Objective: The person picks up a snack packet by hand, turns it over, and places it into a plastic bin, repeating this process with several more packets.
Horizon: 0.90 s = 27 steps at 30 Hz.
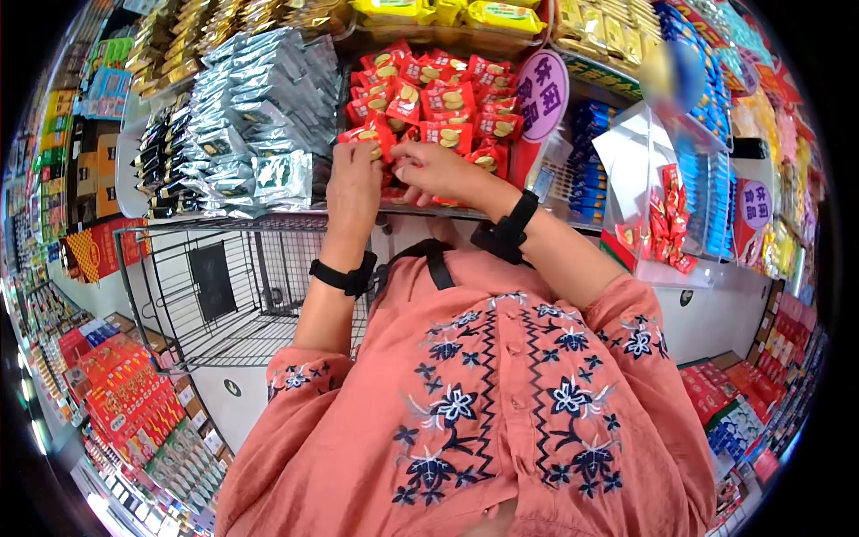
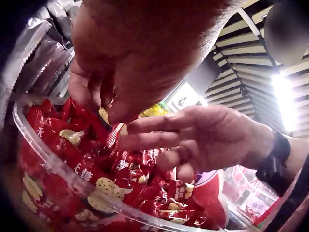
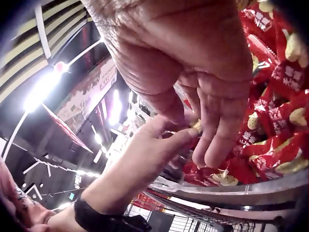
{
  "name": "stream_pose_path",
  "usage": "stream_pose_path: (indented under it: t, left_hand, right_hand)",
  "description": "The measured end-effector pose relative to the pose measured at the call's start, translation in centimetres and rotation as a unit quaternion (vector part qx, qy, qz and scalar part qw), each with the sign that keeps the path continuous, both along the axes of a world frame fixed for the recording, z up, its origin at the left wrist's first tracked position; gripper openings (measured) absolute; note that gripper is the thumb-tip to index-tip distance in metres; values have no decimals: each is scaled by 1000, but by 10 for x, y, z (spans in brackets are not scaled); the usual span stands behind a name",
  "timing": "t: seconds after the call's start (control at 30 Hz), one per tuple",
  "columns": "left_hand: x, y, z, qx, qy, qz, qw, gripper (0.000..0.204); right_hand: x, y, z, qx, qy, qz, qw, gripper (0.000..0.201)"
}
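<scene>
My left hand (image 1: 356, 170) has a narrow grip: thumb and fingertips are drawn together on a red packet (image 2: 114, 138). My right hand (image 1: 429, 168) meets it there, thumb and forefinger closed on the packet's striped, crimped end, so both my hands pinch the same thing, fingertips almost touching. The other fingers of my right hand hang below, bent a little and apart from each other, holding nothing. Most of the packet is hidden behind my fingers, and I cannot tell whether it is sealed or torn.

The packet I hold is just above the heap of red packets (image 1: 447, 103) in a clear plastic bin (image 2: 50, 163), over the near part of the bin and towards its near left corner. My left hand is by the left edge, and my right forearm comes in across the near edge from the right.

Along the bin's left edge lie silver packets (image 1: 268, 107); beyond its far edge are yellow packets (image 1: 501, 16). A purple oval sign (image 1: 543, 96) stands at its right edge. A wire cart (image 1: 242, 295) is below the shelf, to my left. I wear a black strap on each wrist.
</scene>
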<state>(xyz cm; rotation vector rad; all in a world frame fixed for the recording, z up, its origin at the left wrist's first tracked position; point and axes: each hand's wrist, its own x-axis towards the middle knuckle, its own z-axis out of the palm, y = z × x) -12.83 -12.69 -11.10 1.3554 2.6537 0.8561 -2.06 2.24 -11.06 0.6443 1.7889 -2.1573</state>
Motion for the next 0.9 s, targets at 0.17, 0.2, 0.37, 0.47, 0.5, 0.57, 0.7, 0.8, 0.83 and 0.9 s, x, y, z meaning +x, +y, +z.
stream_pose_path:
  t: [0.17, 0.2, 0.37, 0.47, 0.5, 0.57, 0.7, 0.8, 0.83, 0.9]
  left_hand:
    - [9, 5, 8, -19, 4, 8, 1000, 25]
    - [7, 7, 9, 1, 9, -8, 1000, 25]
    - [42, 57, 36, 94, -168, -103, 976, 25]
    - [105, 103, 115, 59, -350, -63, 933, 26]
    - [125, 116, 125, 81, -372, -88, 921, 26]
    - [153, 141, 125, 128, -399, -163, 893, 24]
    - [208, 173, 136, 118, -433, -218, 866, 23]
    - [231, 183, 131, 124, -435, -242, 858, 24]
    - [237, 184, 131, 116, -436, -238, 860, 24]
    - [247, 183, 132, 96, -438, -224, 865, 25]
  right_hand:
    - [33, 8, 34, 18, 53, 19, 998, 50]
    - [42, 11, 46, 8, 67, 20, 998, 48]
    - [136, 44, 159, 71, 194, -48, 977, 35]
    - [197, 76, 191, 100, 186, -118, 970, 31]
    - [218, 90, 194, 100, 190, -145, 966, 31]
    - [258, 118, 199, 127, 184, -199, 954, 30]
    - [319, 166, 181, 264, 68, -188, 943, 28]
    - [341, 186, 159, 278, -38, -62, 958, 27]
    - [344, 189, 152, 284, -70, -15, 956, 29]
    - [341, 191, 136, 294, -133, 81, 943, 33]
